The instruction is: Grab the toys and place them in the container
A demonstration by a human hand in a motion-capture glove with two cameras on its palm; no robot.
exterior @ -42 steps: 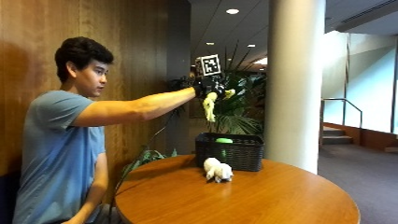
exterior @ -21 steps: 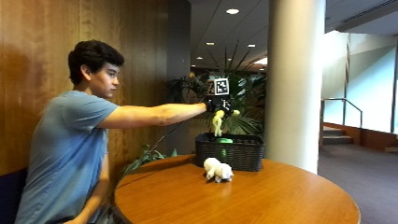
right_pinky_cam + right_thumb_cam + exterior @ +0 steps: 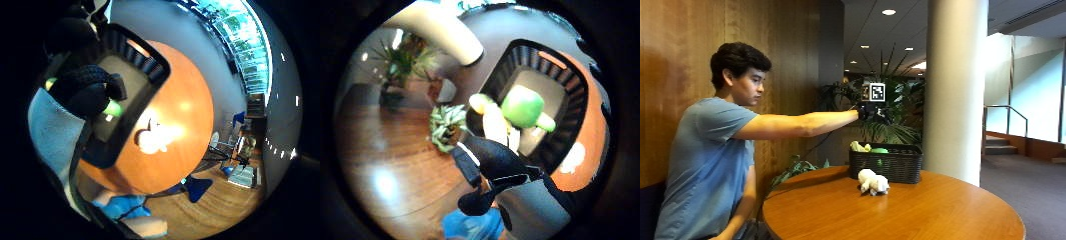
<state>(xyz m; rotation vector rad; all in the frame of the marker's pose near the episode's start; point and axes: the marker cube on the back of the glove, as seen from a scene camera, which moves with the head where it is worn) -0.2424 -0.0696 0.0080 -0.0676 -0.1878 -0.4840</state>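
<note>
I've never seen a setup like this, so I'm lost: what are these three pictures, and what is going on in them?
There is no robot here. A person sits at a round table and works with the right hand, which wears a black glove with small cameras on its palm. The normal-looking picture is taken from beside the table. The two round pictures come from the palm cameras, one on the thumb side and one on the little finger side, and both look down at what is under the hand. A dark basket stands on the table, and a white toy lies in front of it. A yellow-green toy lies in the basket. The hand is above the basket and seems to hold nothing.
</note>
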